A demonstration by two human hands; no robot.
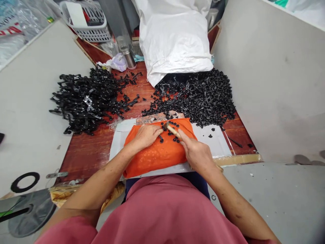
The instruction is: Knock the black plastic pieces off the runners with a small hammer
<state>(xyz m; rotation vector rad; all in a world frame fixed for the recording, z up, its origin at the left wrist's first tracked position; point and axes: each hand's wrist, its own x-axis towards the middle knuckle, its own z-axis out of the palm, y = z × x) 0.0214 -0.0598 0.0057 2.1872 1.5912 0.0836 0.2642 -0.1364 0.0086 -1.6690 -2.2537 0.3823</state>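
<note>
An orange cloth [157, 154] is spread in front of me, with several small round black pieces [175, 139] lying on it. My right hand [196, 149] is closed round the light wooden handle of a small hammer [174, 131], whose dark head is down beside my left fingertips. On the cloth's left side rests my left hand [148, 135], fingers pinched together at a black plastic part [161, 139]. Part of that piece is hidden by the fingers. Behind the cloth a speckled stone slab [152, 118] shows.
A heap of linked black parts [86, 98] lies left, a heap of small black studs [208, 101] right. A white sack [175, 40] stands behind. Farther back left are a steel flask [129, 57] and a grey basket [93, 32]. Pale panels [266, 67] flank the red-brown table [86, 152].
</note>
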